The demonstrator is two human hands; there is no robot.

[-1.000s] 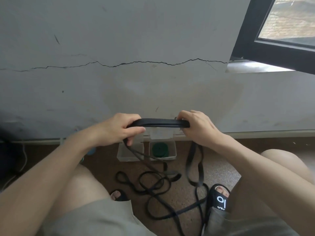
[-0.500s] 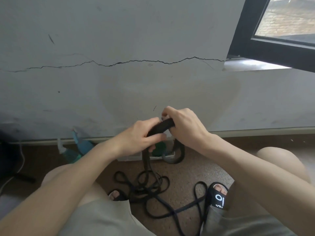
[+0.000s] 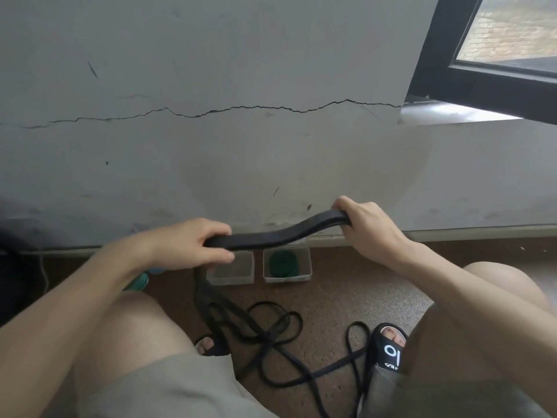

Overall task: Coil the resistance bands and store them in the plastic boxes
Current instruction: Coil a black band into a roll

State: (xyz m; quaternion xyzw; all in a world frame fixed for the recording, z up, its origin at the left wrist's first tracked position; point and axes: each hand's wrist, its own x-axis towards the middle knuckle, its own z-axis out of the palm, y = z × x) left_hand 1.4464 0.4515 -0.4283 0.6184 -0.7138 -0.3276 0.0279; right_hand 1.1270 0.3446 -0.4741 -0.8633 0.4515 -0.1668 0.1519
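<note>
Fingers of both my left hand (image 3: pixel 193 244) and right hand (image 3: pixel 366 226) are curled round a black band (image 3: pixel 280 235), stretched uncoiled above the boxes. One box (image 3: pixel 286 263) holds a coiled green band (image 3: pixel 283 262); its neighbour (image 3: pixel 230 268) looks empty. More black bands (image 3: pixel 265 333) tangle on the floor (image 3: pixel 331 300), so I judge most work remains.

It looked like a plain room in a home: a cracked grey wall (image 3: pixel 211 86), a black-framed window (image 3: pixel 482 70), speckled brown floor (image 3: pixel 331 300), and a slipper (image 3: pixel 388 348).
</note>
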